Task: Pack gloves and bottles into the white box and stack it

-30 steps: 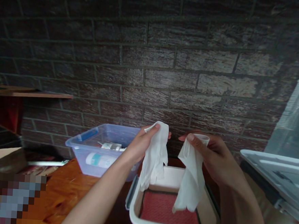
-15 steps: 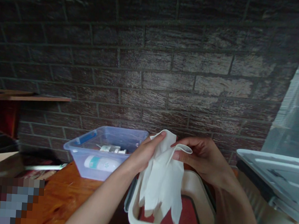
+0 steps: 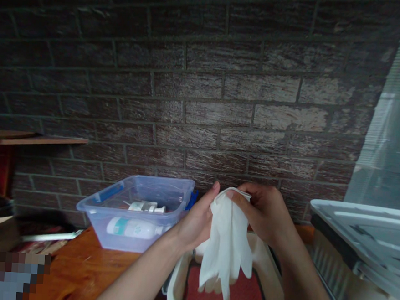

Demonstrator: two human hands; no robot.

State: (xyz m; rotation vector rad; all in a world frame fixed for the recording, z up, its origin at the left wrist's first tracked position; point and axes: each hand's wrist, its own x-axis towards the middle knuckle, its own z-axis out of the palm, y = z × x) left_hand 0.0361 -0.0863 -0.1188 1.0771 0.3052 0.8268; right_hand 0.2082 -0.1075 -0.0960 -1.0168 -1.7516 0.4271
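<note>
A white glove [image 3: 227, 238] hangs cuff up, its limp fingers pointing down over a cream tub [image 3: 173, 283]. My right hand [image 3: 267, 214] pinches the cuff between thumb and fingers. At the glove's left side, my left hand [image 3: 197, 218] rests against it with the thumb raised and apart from the cuff. The other fingers of that hand are hidden behind the glove. Cream-coloured tips show under the glove's lower edge; what they belong to is unclear. Red material [image 3: 206, 299] with a dark edge lies in the tub.
A clear bluish bin [image 3: 125, 240] holding white bottles [image 3: 133, 227] stands at left on the wooden table [image 3: 81, 274]. To the right is a lidded plastic container [image 3: 362, 225]. A brick wall [image 3: 204, 86] rises behind. A wooden shelf [image 3: 50, 142] juts in at far left.
The glove has turned and moved slightly right, its cuff now drawn together at my right hand. My left thumb has come off the cuff. The view has shifted a little.
</note>
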